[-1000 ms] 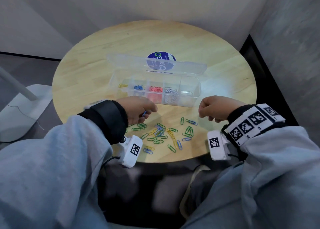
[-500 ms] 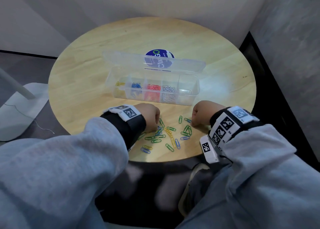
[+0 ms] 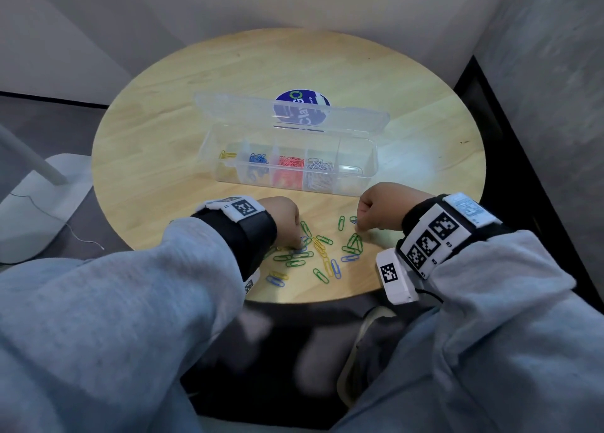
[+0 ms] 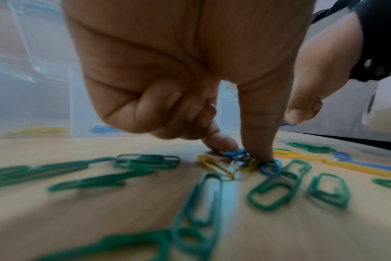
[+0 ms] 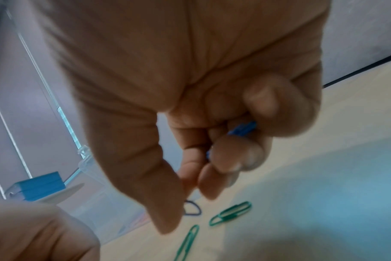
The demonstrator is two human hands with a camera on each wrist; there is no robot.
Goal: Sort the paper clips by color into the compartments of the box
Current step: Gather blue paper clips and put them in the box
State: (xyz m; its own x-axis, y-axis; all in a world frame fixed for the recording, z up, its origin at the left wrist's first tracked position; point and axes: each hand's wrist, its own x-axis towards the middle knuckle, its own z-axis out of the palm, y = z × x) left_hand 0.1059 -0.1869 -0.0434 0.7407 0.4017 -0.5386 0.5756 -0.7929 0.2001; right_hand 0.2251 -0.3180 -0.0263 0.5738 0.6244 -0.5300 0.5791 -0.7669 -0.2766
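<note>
A clear compartment box stands open mid-table, holding yellow, blue, red and white clips in separate compartments; its rightmost compartment looks empty. Loose green, yellow and blue paper clips lie near the front edge. My left hand is down in the pile. In the left wrist view its thumb and forefinger pinch a blue clip on the wood, with the other fingers curled. My right hand holds blue clips in its curled fingers. Its thumb and forefinger hover just over another blue clip.
The box's clear lid lies open behind it, over a round blue sticker. The round wooden table has its front edge just below the pile. A white lamp base stands on the floor to the left, and walls close in behind and right.
Both hands have dropped from just in front of the box onto the loose pile. In the last half second they have hardly moved.
</note>
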